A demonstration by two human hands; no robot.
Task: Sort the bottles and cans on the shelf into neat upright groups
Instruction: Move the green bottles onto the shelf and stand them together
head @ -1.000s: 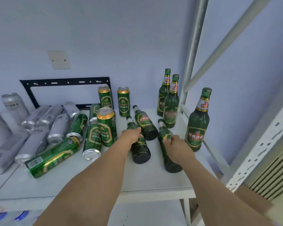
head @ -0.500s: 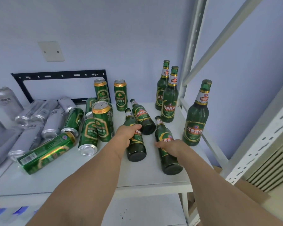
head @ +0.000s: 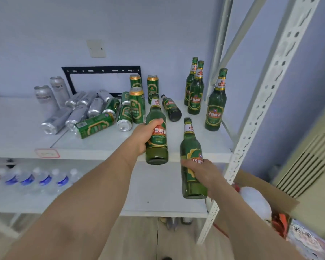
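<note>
Gripping a green beer bottle in each hand, the person has both lifted clear of the white shelf [head: 105, 147]. The left hand [head: 142, 135] has its fingers curled round the labelled belly of the left bottle [head: 156, 132], which is roughly upright with its base showing just in front of the shelf's edge. The right hand [head: 202, 172] wraps the lower body of the right bottle [head: 191, 158], also near upright, held lower and nearer the person. On the shelf behind, one bottle lying down [head: 171, 108] points its base forward. Three standing bottles [head: 195, 94] are grouped at the right, by the metal upright [head: 259, 102]. Left of centre, three green cans stand [head: 137, 106] among several toppled green cans [head: 94, 125], and beyond them toppled silver cans [head: 77, 111], with two silver cans upright [head: 51, 91] by the wall.
</note>
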